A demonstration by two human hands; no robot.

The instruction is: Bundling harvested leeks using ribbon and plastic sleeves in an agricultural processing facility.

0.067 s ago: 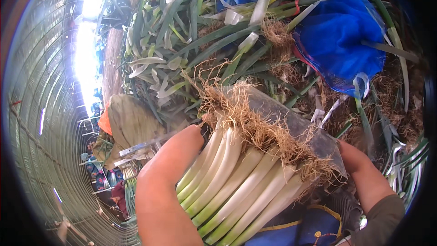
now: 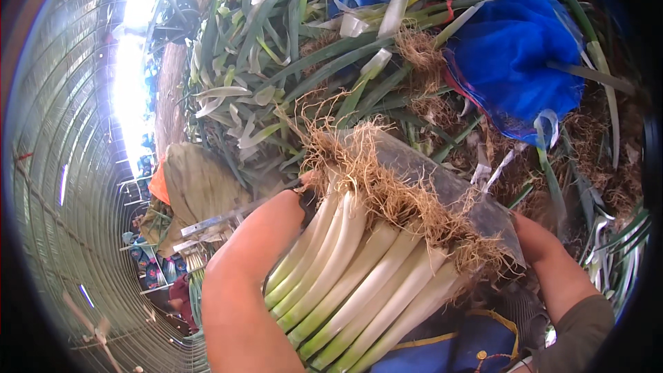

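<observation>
Leeks (image 2: 359,262) lay side by side in a slanting row just below the middle of the view, toward five and six o'clock, between the person's two arms. The step in hand looked like gathering and steadying the row with the root ends lined up; from there, a next move seemed to call for even support from both sides, so that the outer stalks would not slip. Their long axes ran from about one o'clock to seven, the shaggy brown roots (image 2: 387,183) at the upper end and the white shafts turning green toward the lower left. The line of roots itself slanted from ten o'clock down to four, overlapping a grey sheet (image 2: 445,183) behind it. The left hand (image 2: 309,178) was mostly hidden past the row's upper left end, and the right hand (image 2: 530,235) went out of sight at the sheet's right edge, so whether either grip was spread or pinching could not be told. Loose leaves (image 2: 269,62) were heaped toward eleven and twelve o'clock, a blue bag (image 2: 518,55) lay toward two, and a blue cloth (image 2: 425,357) with yellow edging showed at five.
</observation>
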